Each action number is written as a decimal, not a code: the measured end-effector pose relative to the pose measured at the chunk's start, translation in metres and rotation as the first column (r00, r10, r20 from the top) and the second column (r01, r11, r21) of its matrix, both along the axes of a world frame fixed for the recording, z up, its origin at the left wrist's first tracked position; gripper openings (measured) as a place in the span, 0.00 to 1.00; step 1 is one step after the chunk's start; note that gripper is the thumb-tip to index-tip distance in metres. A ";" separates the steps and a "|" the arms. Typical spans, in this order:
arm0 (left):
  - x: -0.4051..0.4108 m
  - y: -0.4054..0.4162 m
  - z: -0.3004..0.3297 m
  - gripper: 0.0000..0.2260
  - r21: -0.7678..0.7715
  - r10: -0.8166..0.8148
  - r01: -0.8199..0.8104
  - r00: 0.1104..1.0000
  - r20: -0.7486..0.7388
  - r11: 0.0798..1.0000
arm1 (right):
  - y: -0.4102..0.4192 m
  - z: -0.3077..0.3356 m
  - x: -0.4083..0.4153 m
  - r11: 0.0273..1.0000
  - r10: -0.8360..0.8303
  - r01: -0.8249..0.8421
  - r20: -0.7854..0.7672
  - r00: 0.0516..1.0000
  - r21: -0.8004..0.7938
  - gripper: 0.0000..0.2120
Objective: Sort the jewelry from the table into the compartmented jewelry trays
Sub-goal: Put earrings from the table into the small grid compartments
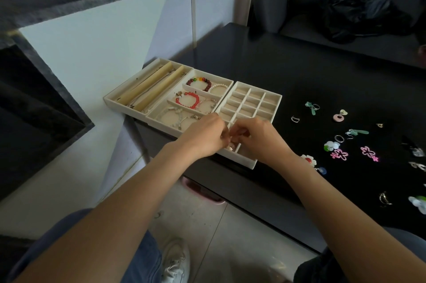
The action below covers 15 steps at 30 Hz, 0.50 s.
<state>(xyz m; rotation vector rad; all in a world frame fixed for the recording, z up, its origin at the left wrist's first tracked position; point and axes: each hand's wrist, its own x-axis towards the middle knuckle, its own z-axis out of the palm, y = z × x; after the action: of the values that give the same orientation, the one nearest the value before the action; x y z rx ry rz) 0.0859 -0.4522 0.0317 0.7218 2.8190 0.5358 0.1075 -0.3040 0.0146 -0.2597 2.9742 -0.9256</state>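
Three cream trays stand side by side at the black table's left edge. The grid tray (275,98) has many small square cells. My left hand (205,137) and my right hand (255,137) meet over its near cells, fingers curled together around something small that they hide. A small pale piece (229,148) shows just below the fingertips in a near cell. The middle tray (161,118) holds red, dark and white bead bracelets. The long-slot tray (113,95) holds thin chains. Loose rings, flower earrings and pendants (338,144) lie scattered on the table to the right.
A black bag (364,15) sits on the dark sofa behind the table. A pink bin (202,192) stands on the floor under the table edge. My knees and a white shoe (175,259) are below. A wall and dark shelves are on the left.
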 end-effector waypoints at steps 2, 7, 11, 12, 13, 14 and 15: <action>-0.001 0.002 -0.002 0.08 -0.026 -0.008 0.008 1.000 -0.025 1.000 | 0.000 0.000 0.000 1.000 0.007 -0.007 -0.009 1.000 0.019 0.09; -0.001 0.007 -0.002 0.13 -0.056 0.079 -0.080 0.997 -0.025 0.995 | -0.001 0.001 0.002 0.999 0.030 -0.032 0.054 0.998 0.035 0.12; 0.002 0.010 0.000 0.20 -0.070 0.158 -0.156 0.987 0.035 0.985 | -0.002 0.002 0.002 0.990 0.069 -0.079 0.081 0.994 0.121 0.16; 0.002 0.011 0.001 0.20 -0.075 0.169 -0.165 0.984 0.058 0.984 | -0.002 0.002 0.002 0.986 0.076 -0.087 0.083 0.994 0.141 0.17; 0.003 0.011 0.001 0.21 -0.072 0.179 -0.174 0.980 0.082 0.982 | -0.002 0.002 0.003 0.983 0.079 -0.091 0.080 0.994 0.160 0.17; 0.002 0.012 0.001 0.21 -0.067 0.192 -0.185 0.976 0.104 0.980 | -0.002 0.002 0.003 0.980 0.081 -0.092 0.072 0.994 0.177 0.17; 0.002 0.013 0.001 0.20 -0.061 0.206 -0.199 0.971 0.123 0.978 | -0.002 0.001 0.003 0.978 0.080 -0.091 0.063 0.995 0.189 0.17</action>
<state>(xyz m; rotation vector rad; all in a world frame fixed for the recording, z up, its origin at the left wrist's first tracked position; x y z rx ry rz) 0.0878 -0.4393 0.0330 0.3771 2.7886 0.5229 0.1106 -0.3061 0.0159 -0.3481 2.9469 -0.6211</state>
